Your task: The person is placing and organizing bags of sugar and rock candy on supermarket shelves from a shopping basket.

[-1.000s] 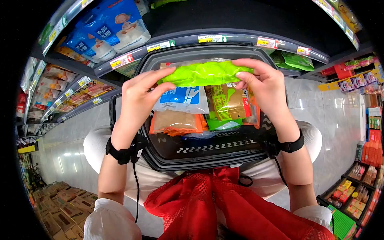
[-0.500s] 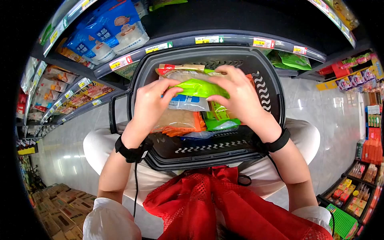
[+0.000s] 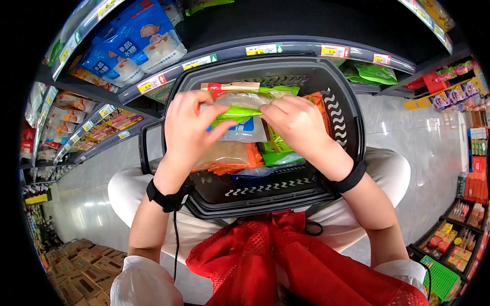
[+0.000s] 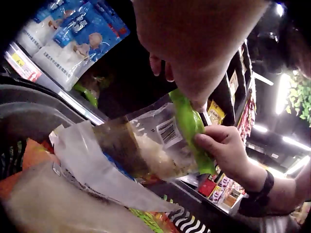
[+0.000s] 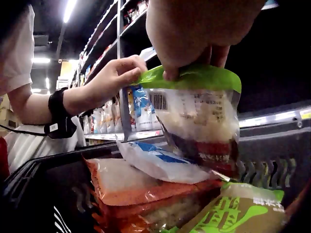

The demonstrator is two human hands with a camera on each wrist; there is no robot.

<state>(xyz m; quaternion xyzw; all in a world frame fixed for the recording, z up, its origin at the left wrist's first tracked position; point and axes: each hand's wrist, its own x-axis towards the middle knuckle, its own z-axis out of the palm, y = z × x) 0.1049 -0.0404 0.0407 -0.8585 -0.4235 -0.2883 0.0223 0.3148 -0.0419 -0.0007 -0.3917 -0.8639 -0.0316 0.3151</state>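
A clear pouch with a bright green top strip (image 5: pixel 194 116) stands upright above the basket, pale contents showing through it. My left hand (image 3: pixel 186 125) pinches one end of the green strip between thumb and fingers. At the strip's other part my right hand (image 3: pixel 298 122) grips it, fingers bent over the edge, as the left wrist view also shows. Beneath the hands, the black basket (image 3: pixel 258 207) holds a white and blue bag (image 3: pixel 250 134), an orange-edged bag (image 3: pixel 229 153) and a green and brown bag (image 5: pixel 243 208).
The basket stands between the person's knees, against a shelf with price tags (image 3: pixel 264 49). Blue pouches (image 3: pixel 143 41) stand on that shelf at upper left; green bags (image 3: pixel 375 74) lie on the right. Brown boxes (image 3: pixel 84 275) are at lower left, display racks (image 3: pixel 454 239) at right.
The green-topped pouch has come down and tilted, its strip now nearer the basket's left half. My right hand has moved left along it; the two hands are closer together.
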